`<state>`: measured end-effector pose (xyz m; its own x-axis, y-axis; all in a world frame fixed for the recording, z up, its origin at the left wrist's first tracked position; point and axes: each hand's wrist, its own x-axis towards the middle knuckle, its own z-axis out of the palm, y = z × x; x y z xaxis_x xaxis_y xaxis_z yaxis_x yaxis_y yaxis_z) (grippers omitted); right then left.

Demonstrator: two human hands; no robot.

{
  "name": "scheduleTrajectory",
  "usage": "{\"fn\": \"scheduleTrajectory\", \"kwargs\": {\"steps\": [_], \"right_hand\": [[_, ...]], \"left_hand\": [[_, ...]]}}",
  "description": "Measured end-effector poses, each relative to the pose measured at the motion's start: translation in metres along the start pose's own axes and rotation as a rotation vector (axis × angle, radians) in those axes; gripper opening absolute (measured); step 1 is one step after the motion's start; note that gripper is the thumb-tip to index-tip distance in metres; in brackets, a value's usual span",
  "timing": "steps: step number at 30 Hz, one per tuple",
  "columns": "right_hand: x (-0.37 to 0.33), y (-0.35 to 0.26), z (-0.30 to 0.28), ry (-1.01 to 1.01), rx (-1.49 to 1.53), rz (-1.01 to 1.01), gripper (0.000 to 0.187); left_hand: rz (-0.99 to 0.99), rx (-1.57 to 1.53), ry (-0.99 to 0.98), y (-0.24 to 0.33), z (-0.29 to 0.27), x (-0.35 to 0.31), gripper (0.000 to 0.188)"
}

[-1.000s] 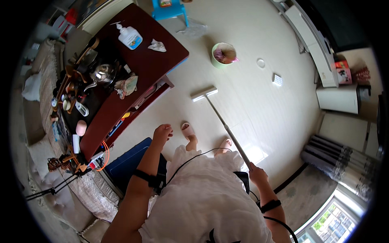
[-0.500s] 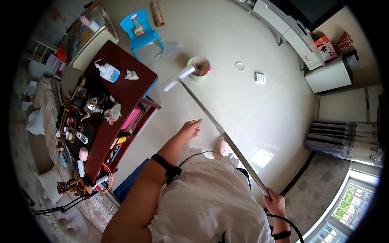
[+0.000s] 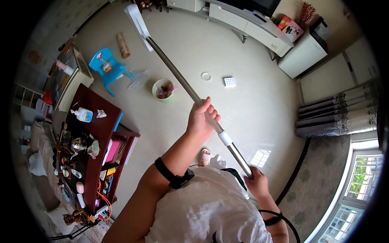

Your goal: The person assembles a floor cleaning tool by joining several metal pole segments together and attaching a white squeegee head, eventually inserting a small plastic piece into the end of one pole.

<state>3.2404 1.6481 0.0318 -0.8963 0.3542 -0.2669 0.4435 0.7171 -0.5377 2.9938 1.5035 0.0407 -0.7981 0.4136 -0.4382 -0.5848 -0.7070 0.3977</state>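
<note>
Pale floor (image 3: 263,99); left hand (image 3: 201,121), right hand (image 3: 257,183) both closed round flat-headed mop (image 3: 181,79), apparently held aloft; next move needs steady grips

A home living room, this one; television (image 3: 259,6) over a white TV cabinet (image 3: 263,37); curtain (image 3: 324,115) hanging near the window (image 3: 360,178); little blue chair (image 3: 106,67); metal kettle (image 3: 78,144) on the dark-red bench (image 3: 91,99)!

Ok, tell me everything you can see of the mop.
The mop has a slim, metallic-looking pole with a white collar and a long, narrow white head. It slants across the picture from upper left to lower right, the head apparently off the floor. The left hand grips the pole mid-length; the right hand holds near its lower end.
</note>
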Motion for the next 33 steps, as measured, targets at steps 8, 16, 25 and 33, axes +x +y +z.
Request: {"fn": "scheduleTrajectory", "kwargs": {"steps": [8, 16, 25, 33], "right_hand": [[0.070, -0.107, -0.027, 0.101, 0.128, -0.233, 0.030], [0.070, -0.103, -0.050, -0.752, 1.217, -0.003, 0.028], [0.052, -0.131, -0.026, 0.497, 0.121, -0.372, 0.042], [0.074, -0.123, -0.045, -0.111, 0.606, -0.308, 0.032]], "left_hand": [[0.133, 0.195, -0.140, 0.016, 0.074, -0.025, 0.034], [0.069, 0.160, -0.408, 0.031, 0.083, -0.042, 0.033], [0.203, 0.284, -0.259, 0.021, 0.091, -0.050, 0.035], [0.101, 0.252, -0.472, 0.013, 0.088, -0.059, 0.031]]}}
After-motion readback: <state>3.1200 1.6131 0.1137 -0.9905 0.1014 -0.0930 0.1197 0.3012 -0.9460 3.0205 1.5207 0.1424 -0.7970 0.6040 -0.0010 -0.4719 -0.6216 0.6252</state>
